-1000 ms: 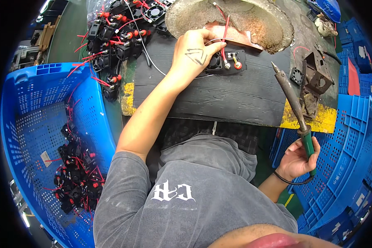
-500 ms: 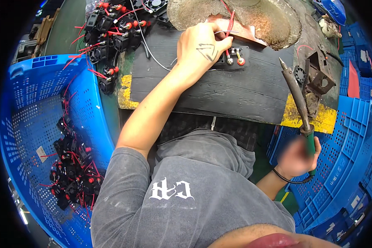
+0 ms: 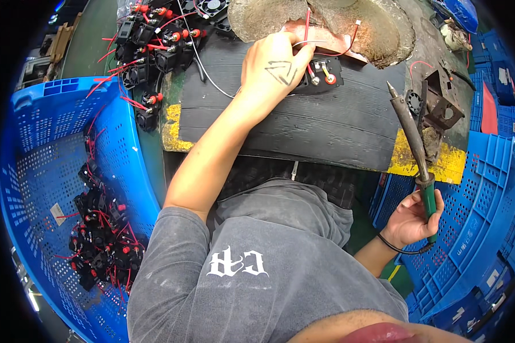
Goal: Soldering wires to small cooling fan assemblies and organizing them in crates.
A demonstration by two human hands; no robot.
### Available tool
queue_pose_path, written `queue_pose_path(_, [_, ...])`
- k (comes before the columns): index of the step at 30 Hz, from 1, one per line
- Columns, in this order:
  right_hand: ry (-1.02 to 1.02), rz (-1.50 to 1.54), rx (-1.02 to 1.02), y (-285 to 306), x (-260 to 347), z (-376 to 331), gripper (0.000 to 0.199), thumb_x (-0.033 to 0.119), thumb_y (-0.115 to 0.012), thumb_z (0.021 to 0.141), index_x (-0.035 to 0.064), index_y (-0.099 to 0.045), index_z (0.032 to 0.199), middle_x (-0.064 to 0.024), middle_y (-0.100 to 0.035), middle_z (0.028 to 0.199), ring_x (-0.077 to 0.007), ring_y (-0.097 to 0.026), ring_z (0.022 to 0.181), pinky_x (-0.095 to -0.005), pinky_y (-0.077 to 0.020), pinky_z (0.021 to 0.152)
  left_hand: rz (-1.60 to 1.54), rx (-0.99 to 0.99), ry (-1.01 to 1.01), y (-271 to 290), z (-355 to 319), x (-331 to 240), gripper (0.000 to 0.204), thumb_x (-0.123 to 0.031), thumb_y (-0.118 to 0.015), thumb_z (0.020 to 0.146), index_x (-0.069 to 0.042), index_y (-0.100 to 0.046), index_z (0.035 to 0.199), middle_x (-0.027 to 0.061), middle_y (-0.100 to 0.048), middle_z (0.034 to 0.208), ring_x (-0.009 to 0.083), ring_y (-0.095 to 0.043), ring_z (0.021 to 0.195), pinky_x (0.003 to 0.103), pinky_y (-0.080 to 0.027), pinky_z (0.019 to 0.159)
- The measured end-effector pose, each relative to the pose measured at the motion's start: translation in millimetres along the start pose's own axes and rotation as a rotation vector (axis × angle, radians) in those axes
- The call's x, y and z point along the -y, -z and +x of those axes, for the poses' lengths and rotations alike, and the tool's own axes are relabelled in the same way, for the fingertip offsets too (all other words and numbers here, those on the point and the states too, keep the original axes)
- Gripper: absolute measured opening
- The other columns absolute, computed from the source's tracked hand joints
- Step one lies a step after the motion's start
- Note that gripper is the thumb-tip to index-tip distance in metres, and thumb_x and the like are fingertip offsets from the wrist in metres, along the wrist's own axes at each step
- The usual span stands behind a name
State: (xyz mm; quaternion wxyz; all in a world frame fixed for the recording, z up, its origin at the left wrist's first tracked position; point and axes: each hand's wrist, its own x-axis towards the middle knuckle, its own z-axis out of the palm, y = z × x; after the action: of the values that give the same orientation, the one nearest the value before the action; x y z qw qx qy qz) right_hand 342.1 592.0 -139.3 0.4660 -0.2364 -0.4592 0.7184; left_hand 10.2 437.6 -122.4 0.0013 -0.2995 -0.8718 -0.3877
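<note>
Soldering bench, seen from above. Left hand (image 3: 272,71) at upper centre presses on a small black part (image 3: 320,73) with metal terminals and a red cap, lying on the dark rubber mat (image 3: 326,123); fingers curled together over its left end, pinching a thin wire. Red leads (image 3: 308,20) run up from the part onto the crusted grey pad (image 3: 349,23) at the top edge.

Right hand (image 3: 412,217) at lower right, fingers clamped around the green handle of a soldering iron (image 3: 411,134), tip pointing up, well apart from the part.

Blue crate (image 3: 34,188) at left holds a heap of similar black parts (image 3: 103,240); more are piled at upper left (image 3: 154,40).

Risks, as I judge them:
- the iron must cross the mat to reach the terminals; fingertips sit right beside them, so a burn is likely if the tip drifts
- loose leads could snag and pull the part askew
- tip could scorch the mat
</note>
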Motion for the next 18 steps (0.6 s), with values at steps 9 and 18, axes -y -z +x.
queue_pose_path(9, [0.010, -0.007, -0.021, 1.6, 2.4, 1.4, 0.053, 0.043, -0.050, 0.098, -0.0003, -0.059, 0.127, -0.0225, -0.069, 0.092, -0.0213, -0.063, 0.063, -0.0238, -0.0460, 0.045, 0.281, 0.057, -0.103, 41.4, -35.3, -23.8, 0.051, -0.038, -0.079, 0.080, -0.004, -0.066, 0.117, 0.0158, -0.063, 0.108, 0.0350, -0.064, 0.099, 0.040, -0.052, 0.085])
queue_pose_path(18, [0.004, 0.008, -0.001, -0.7, 3.0, 3.3, 0.054, 0.043, -0.050, 0.098, -0.0008, -0.059, 0.127, -0.0241, -0.069, 0.099, -0.0213, -0.064, 0.068, -0.0239, -0.0467, 0.046, 0.220, 0.022, -0.338, 39.5, -42.7, -6.9, 0.048, -0.004, -0.081, 0.068, -0.004, -0.062, 0.113, 0.0119, -0.060, 0.107, 0.0326, -0.059, 0.098, 0.039, -0.051, 0.087])
